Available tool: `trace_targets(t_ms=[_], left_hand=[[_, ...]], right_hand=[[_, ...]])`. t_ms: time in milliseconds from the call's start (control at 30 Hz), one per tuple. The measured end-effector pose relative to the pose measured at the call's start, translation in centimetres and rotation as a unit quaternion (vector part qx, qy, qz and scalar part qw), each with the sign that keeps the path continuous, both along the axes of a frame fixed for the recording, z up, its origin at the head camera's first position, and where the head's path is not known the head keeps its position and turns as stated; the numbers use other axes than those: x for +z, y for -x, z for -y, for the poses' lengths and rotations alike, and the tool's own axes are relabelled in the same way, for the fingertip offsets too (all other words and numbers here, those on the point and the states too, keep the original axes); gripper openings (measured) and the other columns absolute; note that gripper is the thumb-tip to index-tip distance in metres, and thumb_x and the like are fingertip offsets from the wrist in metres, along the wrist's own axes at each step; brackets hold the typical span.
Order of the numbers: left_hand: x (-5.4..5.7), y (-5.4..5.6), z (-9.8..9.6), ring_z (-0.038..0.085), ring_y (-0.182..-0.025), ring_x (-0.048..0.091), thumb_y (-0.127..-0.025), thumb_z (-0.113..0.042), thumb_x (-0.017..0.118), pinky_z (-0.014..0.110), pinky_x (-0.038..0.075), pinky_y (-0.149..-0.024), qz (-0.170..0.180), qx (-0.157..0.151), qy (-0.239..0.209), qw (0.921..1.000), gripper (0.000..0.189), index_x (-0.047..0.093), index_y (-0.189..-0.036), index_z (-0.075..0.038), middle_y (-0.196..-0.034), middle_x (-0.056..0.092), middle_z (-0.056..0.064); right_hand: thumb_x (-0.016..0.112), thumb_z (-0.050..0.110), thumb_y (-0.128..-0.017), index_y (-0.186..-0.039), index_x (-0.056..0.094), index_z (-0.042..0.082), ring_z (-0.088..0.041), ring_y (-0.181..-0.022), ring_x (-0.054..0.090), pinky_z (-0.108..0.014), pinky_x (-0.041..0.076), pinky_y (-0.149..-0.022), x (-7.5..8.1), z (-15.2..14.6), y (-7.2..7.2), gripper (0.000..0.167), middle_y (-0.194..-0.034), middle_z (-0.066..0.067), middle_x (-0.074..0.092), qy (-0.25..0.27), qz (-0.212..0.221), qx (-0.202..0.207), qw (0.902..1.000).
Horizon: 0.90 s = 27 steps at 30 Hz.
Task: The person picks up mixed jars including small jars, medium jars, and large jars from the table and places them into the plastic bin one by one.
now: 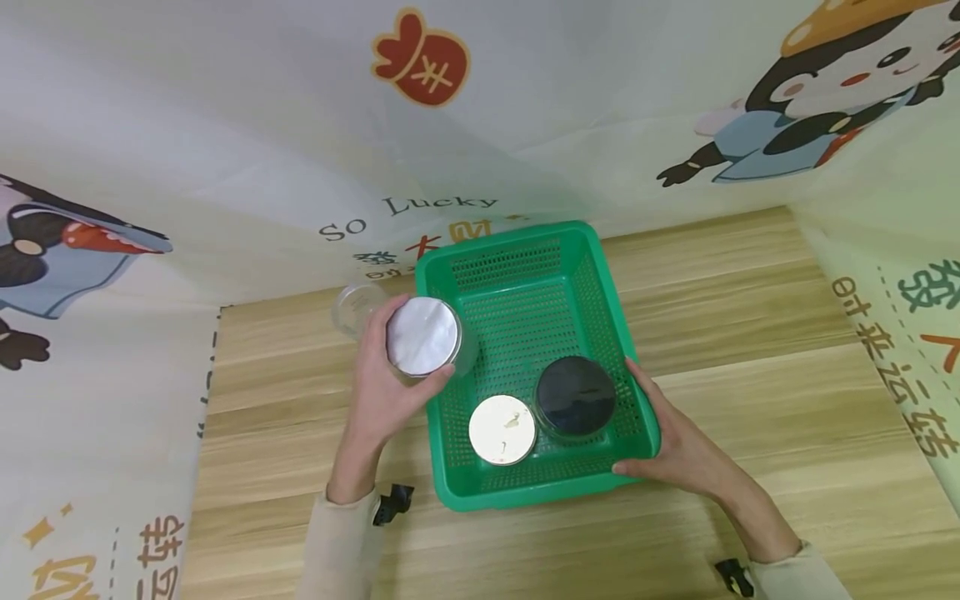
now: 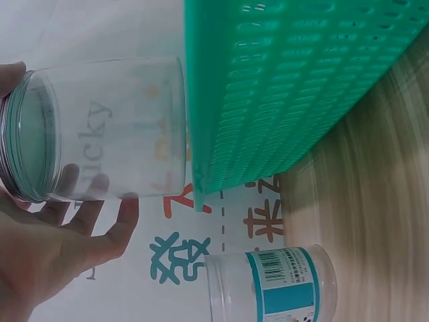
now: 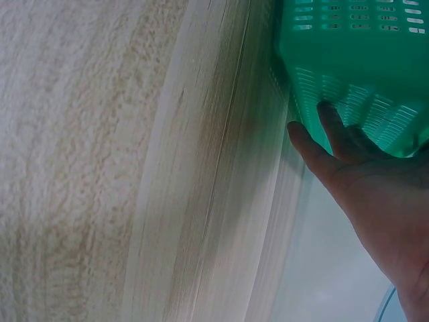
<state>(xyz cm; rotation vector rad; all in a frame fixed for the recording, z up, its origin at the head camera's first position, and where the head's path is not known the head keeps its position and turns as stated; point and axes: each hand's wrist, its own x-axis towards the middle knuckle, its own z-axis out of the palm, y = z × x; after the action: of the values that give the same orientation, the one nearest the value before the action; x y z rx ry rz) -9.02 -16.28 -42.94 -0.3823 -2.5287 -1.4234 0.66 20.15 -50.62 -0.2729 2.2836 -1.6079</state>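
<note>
My left hand (image 1: 382, 390) grips a clear plastic jar (image 2: 120, 127) near its silver lid (image 1: 423, 336), thumb on one side and fingers on the other. The jar is held up at the left rim of a green perforated basket (image 1: 517, 500). Inside the basket, toward its near side, stand a jar with a pale gold lid (image 1: 502, 430) and a jar with a black lid (image 1: 575, 396). My right hand (image 1: 671, 442) rests against the basket's near right corner, fairly straight fingers along the right side and thumb at the front.
Another clear jar (image 2: 288, 285) with a blue-and-white label stands on the wood-grain table (image 1: 270, 450), left of the basket by the back edge. A printed white cloth (image 1: 225, 150) rises behind the table and along its sides.
</note>
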Motion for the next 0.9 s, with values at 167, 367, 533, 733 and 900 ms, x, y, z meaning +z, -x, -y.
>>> trace_targets(t_ms=[167,367,533,733,900], left_hand=[[0.3,0.3,-0.1,0.025,-0.123,0.049,-0.066,-0.023,0.087,0.047,0.04,-0.102,0.004,-0.008,0.001,1.0,0.09,0.045,-0.144,-0.009,-0.137,0.052,0.009],[0.7,0.9,-0.6,0.025,-0.121,0.05,-0.067,-0.024,0.089,0.047,0.044,-0.099,0.04,-0.03,0.012,0.9987,0.09,0.043,-0.144,-0.012,-0.138,0.051,0.007],[0.8,1.9,-1.0,0.025,-0.121,0.051,-0.068,-0.024,0.09,0.046,0.044,-0.099,0.05,-0.052,0.01,0.9974,0.09,0.042,-0.144,-0.011,-0.138,0.051,0.006],[0.7,2.3,-1.2,0.024,-0.122,0.05,-0.068,-0.025,0.091,0.047,0.043,-0.1,0.053,-0.06,0.014,0.9967,0.09,0.042,-0.142,-0.01,-0.138,0.05,0.006],[0.4,2.3,-1.6,0.025,-0.123,0.048,-0.069,-0.028,0.089,0.047,0.044,-0.1,0.061,-0.058,0.027,0.9961,0.09,0.042,-0.143,-0.01,-0.139,0.049,0.008]], right_hand=[[0.091,0.025,-0.071,-0.158,-0.001,0.04,-0.048,-0.146,0.012,-0.075,0.025,-0.103,0.0,0.2,0.1,0.129,-0.165,-0.015,0.005,-0.003,0.0,0.001,1.0],[0.091,0.025,-0.071,-0.159,-0.001,0.04,-0.049,-0.145,0.014,-0.074,0.027,-0.103,-0.1,0.2,0.1,0.127,-0.165,-0.017,0.006,-0.002,0.002,0.002,1.0],[0.091,0.025,-0.072,-0.159,-0.001,0.039,-0.052,-0.144,0.016,-0.075,0.029,-0.101,-0.2,0.1,0.0,0.127,-0.165,-0.018,0.006,-0.009,0.002,0.001,1.0],[0.091,0.023,-0.072,-0.158,-0.001,0.04,-0.051,-0.145,0.014,-0.074,0.028,-0.102,0.0,0.2,0.0,0.127,-0.165,-0.016,0.004,0.006,0.013,0.001,0.9999],[0.09,0.021,-0.073,-0.159,-0.001,0.038,-0.053,-0.143,0.017,-0.074,0.03,-0.101,0.1,0.1,-0.1,0.126,-0.165,-0.018,0.004,0.008,0.009,0.002,0.9999]])
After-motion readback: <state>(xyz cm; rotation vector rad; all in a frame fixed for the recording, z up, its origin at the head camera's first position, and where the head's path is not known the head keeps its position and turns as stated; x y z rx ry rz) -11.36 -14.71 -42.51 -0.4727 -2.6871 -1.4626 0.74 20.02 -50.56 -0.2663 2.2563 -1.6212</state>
